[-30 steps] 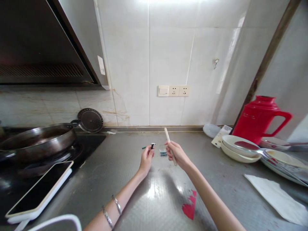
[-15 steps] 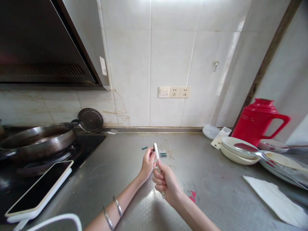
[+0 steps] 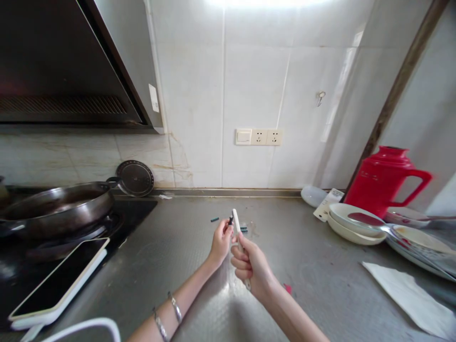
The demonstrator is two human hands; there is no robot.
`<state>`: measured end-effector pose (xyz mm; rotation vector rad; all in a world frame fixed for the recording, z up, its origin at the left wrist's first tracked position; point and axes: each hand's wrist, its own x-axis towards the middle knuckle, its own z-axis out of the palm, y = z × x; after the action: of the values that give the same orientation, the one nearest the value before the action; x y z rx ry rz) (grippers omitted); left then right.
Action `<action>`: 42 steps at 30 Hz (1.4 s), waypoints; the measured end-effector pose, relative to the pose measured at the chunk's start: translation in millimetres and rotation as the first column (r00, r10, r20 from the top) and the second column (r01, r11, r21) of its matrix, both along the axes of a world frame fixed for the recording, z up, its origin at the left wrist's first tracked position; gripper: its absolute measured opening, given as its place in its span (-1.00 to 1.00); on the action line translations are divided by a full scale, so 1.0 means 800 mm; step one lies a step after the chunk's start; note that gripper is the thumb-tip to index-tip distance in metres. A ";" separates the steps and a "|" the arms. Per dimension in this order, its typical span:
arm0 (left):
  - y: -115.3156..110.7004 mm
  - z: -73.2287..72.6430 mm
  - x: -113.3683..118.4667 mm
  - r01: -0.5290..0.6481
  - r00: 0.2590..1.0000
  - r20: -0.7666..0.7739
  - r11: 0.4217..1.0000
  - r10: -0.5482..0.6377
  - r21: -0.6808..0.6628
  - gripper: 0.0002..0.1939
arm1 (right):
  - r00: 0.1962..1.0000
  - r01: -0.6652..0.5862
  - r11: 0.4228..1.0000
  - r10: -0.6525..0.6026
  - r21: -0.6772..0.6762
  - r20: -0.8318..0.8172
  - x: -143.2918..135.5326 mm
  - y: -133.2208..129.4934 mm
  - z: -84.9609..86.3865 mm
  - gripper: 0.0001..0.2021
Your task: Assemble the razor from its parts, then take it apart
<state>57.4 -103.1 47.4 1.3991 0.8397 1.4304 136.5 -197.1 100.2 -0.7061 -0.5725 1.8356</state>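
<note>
My right hand [image 3: 253, 266] is wrapped round a slim white stick-like tool [image 3: 236, 219], tilted with its rounded end up and away from me. Its lower end shows below my fingers; its exact kind is unclear. Just to the left, my left hand [image 3: 220, 240] pinches a small dark cylinder [image 3: 231, 220] with a bright tip, possibly a battery. The cylinder sits close beside the white tool; whether they touch I cannot tell. Several small dark green cylinders [image 3: 243, 229] lie behind my hands, partly hidden. Another dark green cylinder [image 3: 214, 219] rests apart, farther left.
A metal counter [image 3: 171, 247] lies under my hands. At left are a phone [image 3: 60, 280], a white cable [image 3: 89, 323] and a pan [image 3: 67, 209] on the stove. Stacked bowls [image 3: 352, 232], a red thermos [image 3: 377, 178] and a paper sheet [image 3: 409, 294] stand or lie at right.
My right hand and the white tool have shifted slightly right, away from my left hand. The dark cylinder in my left fingers now shows more clearly.
</note>
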 end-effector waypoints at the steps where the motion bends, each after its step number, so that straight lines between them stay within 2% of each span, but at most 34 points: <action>1: -0.001 0.001 0.001 0.013 1.000 0.004 1.000 -0.013 -0.008 -0.80 | 1.000 0.003 1.000 -0.003 -0.007 -0.001 0.000 0.001 0.000 -0.61; 5: 0.002 0.000 0.000 -0.037 0.999 -0.027 0.999 0.038 0.040 -0.82 | 1.000 0.005 1.000 -0.005 -0.028 0.028 -0.003 -0.008 -0.012 -0.63; 8: 0.005 -0.003 -0.003 -0.057 0.996 -0.066 0.995 0.062 0.079 -0.83 | 0.999 0.017 1.000 -0.017 -0.003 0.044 0.003 -0.013 -0.008 -0.63; 12: 0.003 -0.004 -0.002 -0.031 0.995 -0.094 0.996 0.038 0.080 -0.81 | 0.999 0.038 0.999 -0.038 0.011 -0.018 0.013 -0.005 0.005 -0.64; 18: 0.004 -0.006 -0.002 -0.047 0.998 -0.041 0.998 0.049 0.051 -0.82 | 0.999 -0.036 0.997 0.036 -0.074 0.000 0.002 -0.016 -0.023 -0.64; 25: 0.004 -0.010 0.001 -0.022 0.999 -0.027 1.000 0.022 0.010 -0.79 | 0.999 0.019 0.999 -0.020 -0.034 -0.044 0.014 0.000 -0.008 -0.66; 31: 0.003 -0.014 0.001 -0.023 1.000 -0.018 1.000 0.023 0.016 -0.79 | 1.000 0.014 1.000 -0.014 -0.020 -0.010 0.016 -0.002 -0.019 -0.67; 34: 0.002 -0.010 0.003 -0.024 1.000 -0.008 0.999 0.024 -0.037 -0.75 | 0.997 0.066 0.996 -0.069 0.055 0.047 0.025 0.003 -0.007 -0.68; 36: 0.000 -0.007 0.003 0.006 1.000 0.013 0.995 -0.005 -0.096 -0.73 | 0.987 0.087 0.978 -0.110 0.190 0.114 0.036 0.017 0.006 -0.69; 38: -0.001 -0.006 0.003 0.040 0.998 0.054 0.987 -0.032 -0.156 -0.71 | 0.953 0.076 0.925 -0.177 0.372 0.245 0.051 0.043 0.016 -0.71; 39: -0.001 -0.006 0.003 0.049 0.996 0.077 0.982 -0.036 -0.181 -0.70 | 0.912 0.045 0.886 -0.225 0.461 0.343 0.060 0.058 0.019 -0.70; 40: -0.001 -0.006 0.004 0.055 0.995 0.098 0.978 -0.035 -0.203 -0.69 | 0.841 0.010 0.848 -0.294 0.529 0.455 0.070 0.075 0.020 -0.69; 42: -0.001 -0.007 0.004 0.067 0.991 0.129 0.967 -0.036 -0.247 -0.68 | 0.642 -0.055 0.797 -0.432 0.601 0.633 0.087 0.106 0.016 -0.67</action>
<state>60.7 -103.9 41.6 1.1222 0.8655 1.3064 206.2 -112.5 113.0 -1.0445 -1.4692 0.9741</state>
